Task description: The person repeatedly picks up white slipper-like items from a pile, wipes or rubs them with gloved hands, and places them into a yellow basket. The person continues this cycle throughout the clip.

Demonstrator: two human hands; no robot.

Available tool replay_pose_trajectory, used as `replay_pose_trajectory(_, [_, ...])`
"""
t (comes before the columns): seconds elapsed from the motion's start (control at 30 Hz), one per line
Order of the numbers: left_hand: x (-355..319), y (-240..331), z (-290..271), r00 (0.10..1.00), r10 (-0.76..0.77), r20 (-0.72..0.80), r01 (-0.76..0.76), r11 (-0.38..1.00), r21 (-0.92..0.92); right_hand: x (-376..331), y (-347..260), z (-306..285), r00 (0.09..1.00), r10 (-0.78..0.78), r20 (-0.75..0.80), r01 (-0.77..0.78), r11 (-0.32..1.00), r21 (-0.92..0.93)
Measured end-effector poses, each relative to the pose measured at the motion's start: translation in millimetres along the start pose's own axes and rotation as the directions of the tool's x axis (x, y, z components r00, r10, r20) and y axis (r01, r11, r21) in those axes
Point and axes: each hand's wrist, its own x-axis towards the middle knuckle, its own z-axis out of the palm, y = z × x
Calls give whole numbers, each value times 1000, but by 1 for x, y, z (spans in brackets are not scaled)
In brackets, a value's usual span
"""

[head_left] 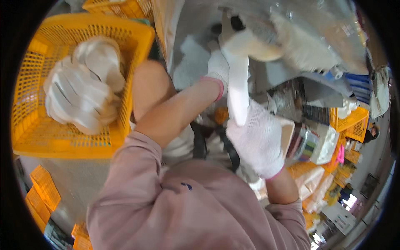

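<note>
Head view: a yellow slatted basket (141,43) stands at left, its rim near the bent knee, with gray floor (81,177) below it. Ahead opens a gray bay (187,31), edged at right by translucent sheeting (339,43). Pale, smooth, rounded pieces (79,91) fill the basket's middle. Between the hands stands a long white piece (238,85), slim and gently curved, blurring upward into a cream bulge. The gloved right hand (256,139) holds its lower end, fingers partly hidden. Beside its upper part is the gloved left hand (218,66); its finger spread cannot be told.
</note>
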Motion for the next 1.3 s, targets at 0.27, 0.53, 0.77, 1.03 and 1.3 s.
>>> replay_pose_trajectory(0.27, [-6, 15, -3, 839, 542, 41, -327, 442, 835, 29, 13, -3, 985, -170, -26, 166, 979, -115])
replay_pose_trajectory(0.53, [-107, 42, 41, 971, -137, 197, 239, 491, -838, -119, 51, 21, 903, 403, 151, -418, 905, 84])
replay_pose_trajectory(0.77, [-105, 104, -3, 923, 140, -358, -157, 987, -19, -80, 54, 22, 892, 366, 264, -434, 532, 727])
replay_pose_trajectory(1.03, [-79, 52, 23, 996, -84, 25, 77, 703, -707, -116, 62, 35, 906, 411, 100, -336, 557, 760])
replay_pose_trajectory(1.3, [-18, 32, -19, 873, 479, -93, -487, 865, -121, -63, 34, 11, 972, 235, 29, -197, 736, 648])
